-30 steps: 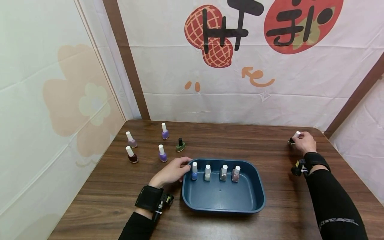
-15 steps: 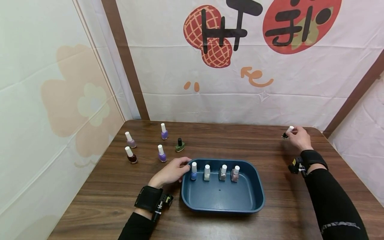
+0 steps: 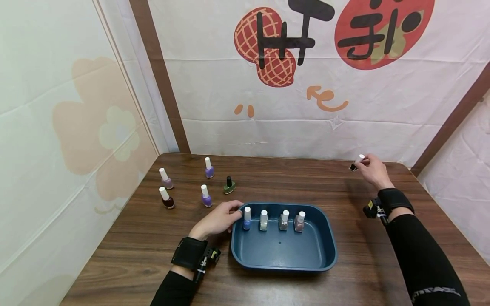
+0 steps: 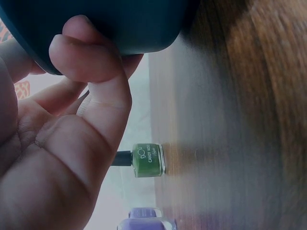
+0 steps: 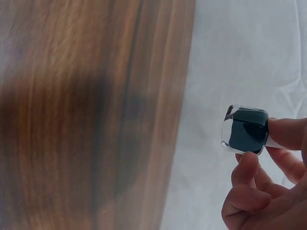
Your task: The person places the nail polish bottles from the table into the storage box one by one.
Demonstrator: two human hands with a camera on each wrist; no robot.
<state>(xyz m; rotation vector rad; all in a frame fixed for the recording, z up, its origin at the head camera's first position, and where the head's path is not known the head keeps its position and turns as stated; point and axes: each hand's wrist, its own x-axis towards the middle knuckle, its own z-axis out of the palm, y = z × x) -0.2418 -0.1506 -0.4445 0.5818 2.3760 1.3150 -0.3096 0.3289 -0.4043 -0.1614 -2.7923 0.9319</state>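
Place: cloth-screened table corner; home, office or studio, cannot tell
Back wall: creased white fabric sheet [image 3: 214, 85] with red-and-black printed motifs, upper centre of the frame
Left wall: pale fabric sheet [image 3: 34, 178] with peach flower print, left side
Table: brown wood-grain tabletop [image 3: 291, 180], lower half

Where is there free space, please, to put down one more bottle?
Free: the near half of the tray, before its four bottles; the table between tray and right sleeve; the far stretch between the green bottle and right hand. Crowded: the far-left area with five polish bottles, and the tray's far-left corner, where the left hand grips.
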